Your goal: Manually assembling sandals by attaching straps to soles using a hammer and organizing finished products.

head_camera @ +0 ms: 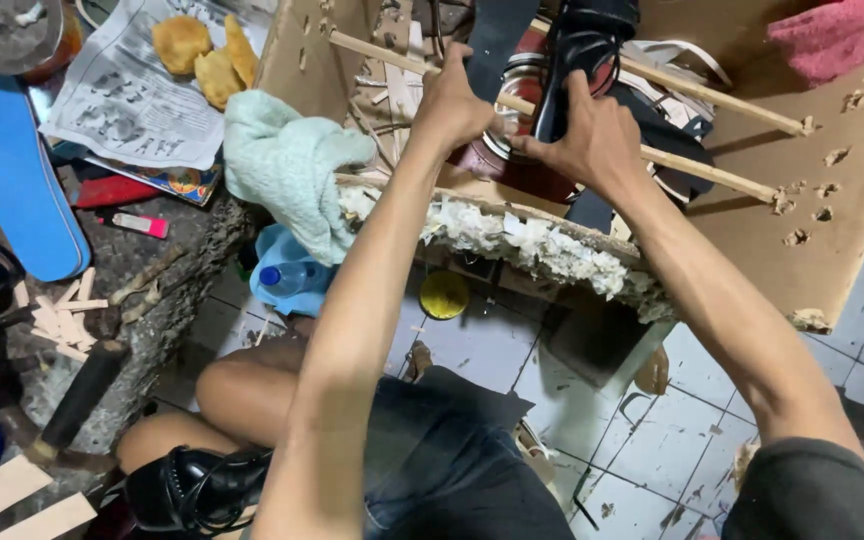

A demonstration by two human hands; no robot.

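Both hands work a black strappy high-heeled sandal [577, 50] held upright over the worn wooden bench [832, 180]. The right hand [592, 140] clasps its lower part; the left hand [455, 100] pinches something beside it, unclear what. Upper looks formed, with finishing apparently outstanding. The sandal's top is cut off and its sole hidden

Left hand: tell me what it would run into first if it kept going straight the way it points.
The left hand points up and away over the workbench. Straight on, it would likely first meet the thin wooden stick lying across just beyond its knuckles, then the wood scraps behind; depth is unclear.
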